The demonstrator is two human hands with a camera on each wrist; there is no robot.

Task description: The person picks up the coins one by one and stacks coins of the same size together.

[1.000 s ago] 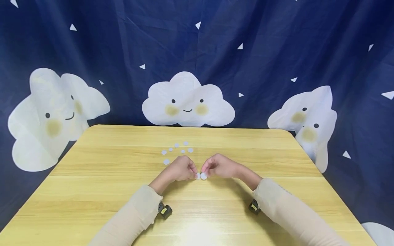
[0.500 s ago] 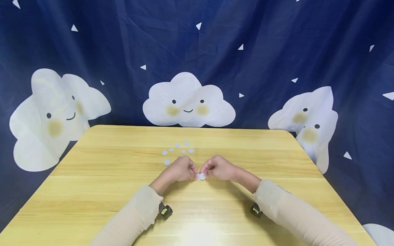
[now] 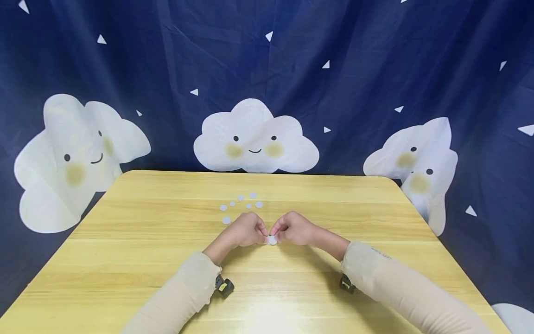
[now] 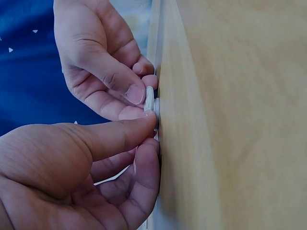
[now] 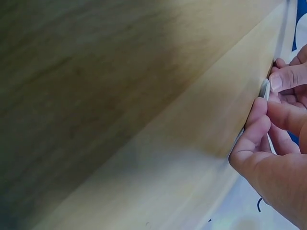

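Over the middle of the table, my left hand [image 3: 248,229] and right hand [image 3: 297,228] meet fingertip to fingertip at a small white round disc [image 3: 272,240]. My right thumb and forefinger pinch this disc [image 4: 149,97] by its edge. In the left wrist view it stacks on a second white disc [image 4: 157,109] lying close over the wood. My left thumb and forefinger pinch at the near edge of the pair, partly covering it. The right wrist view catches only a thin edge of a disc [image 5: 264,89] between the fingers.
Several loose white discs of differing sizes, one of them a larger disc [image 3: 226,220], lie scattered beyond my left hand on the wooden table [image 3: 167,260]. A dark blue curtain [image 3: 354,83] with clouds hangs behind the table's far edge.
My right hand has shifted slightly left, carrying its disc from beside the left-hand disc to overlap it. My left hand has stayed in place.
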